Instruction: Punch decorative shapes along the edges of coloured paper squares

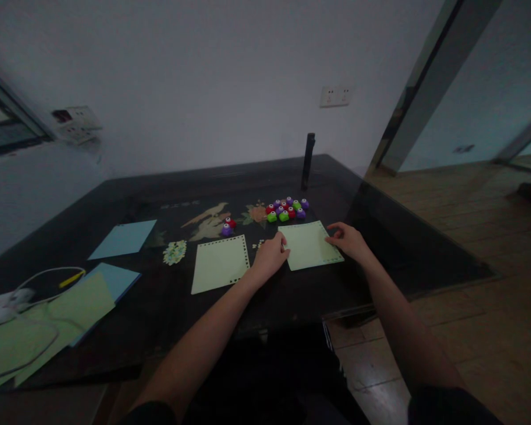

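Paper is what both hands rest on: a pale green square paper sheet point(310, 245) lying flat on the dark glossy tabletop point(127, 195). It looks thin, light and floppy, likely to slide on the slick surface, best taken at an edge or corner. The left hand point(270, 258) presses its left edge with curled fingers; the right hand point(348, 241) lies on its right edge, fingers spread flat, neither clamped around anything. Just beyond the hands sits a cluster of small red, green and purple plastic craft punches point(287, 209). Left of the left hand lies a second pale green sheet with punched edges point(221, 263).
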The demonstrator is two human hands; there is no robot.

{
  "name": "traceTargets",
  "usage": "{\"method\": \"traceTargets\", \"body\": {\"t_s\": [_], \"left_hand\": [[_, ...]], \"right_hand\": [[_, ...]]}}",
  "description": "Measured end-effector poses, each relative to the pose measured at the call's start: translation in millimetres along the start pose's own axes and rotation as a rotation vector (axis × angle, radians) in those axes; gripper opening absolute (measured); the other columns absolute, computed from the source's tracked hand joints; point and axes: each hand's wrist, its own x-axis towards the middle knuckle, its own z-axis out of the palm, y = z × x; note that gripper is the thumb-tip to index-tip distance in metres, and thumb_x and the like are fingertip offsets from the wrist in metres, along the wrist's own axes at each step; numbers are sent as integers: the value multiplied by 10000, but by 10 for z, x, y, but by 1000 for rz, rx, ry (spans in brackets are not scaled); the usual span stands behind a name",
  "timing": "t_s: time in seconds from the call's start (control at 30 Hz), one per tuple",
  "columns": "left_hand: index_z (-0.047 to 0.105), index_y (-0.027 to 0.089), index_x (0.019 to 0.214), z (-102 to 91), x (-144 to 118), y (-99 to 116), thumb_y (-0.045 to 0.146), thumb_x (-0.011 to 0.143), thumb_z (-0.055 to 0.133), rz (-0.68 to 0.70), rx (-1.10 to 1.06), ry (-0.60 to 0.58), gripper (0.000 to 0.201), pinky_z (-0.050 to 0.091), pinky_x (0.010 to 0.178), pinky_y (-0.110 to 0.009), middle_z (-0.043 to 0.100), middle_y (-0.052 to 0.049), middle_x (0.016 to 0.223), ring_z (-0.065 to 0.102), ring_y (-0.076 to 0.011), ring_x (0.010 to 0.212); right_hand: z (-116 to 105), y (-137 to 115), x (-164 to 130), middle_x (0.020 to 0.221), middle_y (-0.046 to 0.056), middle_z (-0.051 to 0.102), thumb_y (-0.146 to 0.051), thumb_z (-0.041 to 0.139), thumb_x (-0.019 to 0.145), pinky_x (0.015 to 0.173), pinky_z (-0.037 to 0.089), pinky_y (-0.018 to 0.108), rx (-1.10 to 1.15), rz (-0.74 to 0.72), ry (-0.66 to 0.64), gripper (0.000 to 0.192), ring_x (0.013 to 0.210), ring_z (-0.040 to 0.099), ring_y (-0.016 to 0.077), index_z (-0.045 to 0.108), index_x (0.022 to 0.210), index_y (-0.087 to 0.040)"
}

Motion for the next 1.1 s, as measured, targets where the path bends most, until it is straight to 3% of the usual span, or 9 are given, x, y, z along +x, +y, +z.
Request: {"method": "traceTargets", "body": {"t_s": [0.2,0.37,0.47,0.63,0.8,0.97,1.1], "left_hand": [[459,214,913,-93,-42,55,223,808,526,-11,-52,-4,125,429,621,-259,660,-8,744,632,-164,682],[468,218,936,-380,-111,-15,266,827,509,-16,-149,11,126,452,642,-252,668,0,764,634,-140,670],[501,206,925,-675,-192,-288,282,825,501,3,-124,33,126,460,652,-252,663,-15,791,628,-141,697],[561,191,848,-1126,-390,-1046,242,808,480,-85,109,150,104,462,742,-308,646,-39,847,610,-173,785],[591,171,884,-1292,-519,-1540,238,783,509,-151,194,208,146,458,802,-335,636,-73,913,593,-206,883],[574,176,1054,-1294,-546,-1618,322,744,607,-57,240,100,344,403,933,-379,600,-99,1086,534,-239,1063],[533,183,1162,-1261,-571,-1613,422,698,665,-61,294,16,539,381,950,-410,566,-121,1167,508,-275,1106]], "right_hand": [[0,10,0,658,-12,558,-292,651,683,548,368,248,-78,-14,14,256,598,525,134,658,912,-178],[3,9,7,676,0,575,-317,638,692,569,378,256,-78,-48,41,243,617,530,142,677,891,-183],[1,-10,9,667,8,580,-343,631,696,559,374,261,-72,-40,80,233,604,523,145,689,851,-180],[19,-180,-14,665,25,606,-341,598,727,565,384,264,6,-79,161,218,603,518,148,688,825,-168],[191,-667,-73,759,43,647,-300,597,756,647,419,276,64,-264,112,156,679,558,157,675,804,-173],[616,-1408,-84,834,53,662,-214,607,777,677,439,269,64,-500,-121,116,735,586,156,675,855,-160],[1050,-1845,39,965,89,662,-228,625,791,808,436,323,-127,-623,-257,184,918,589,209,674,952,-155]]}}
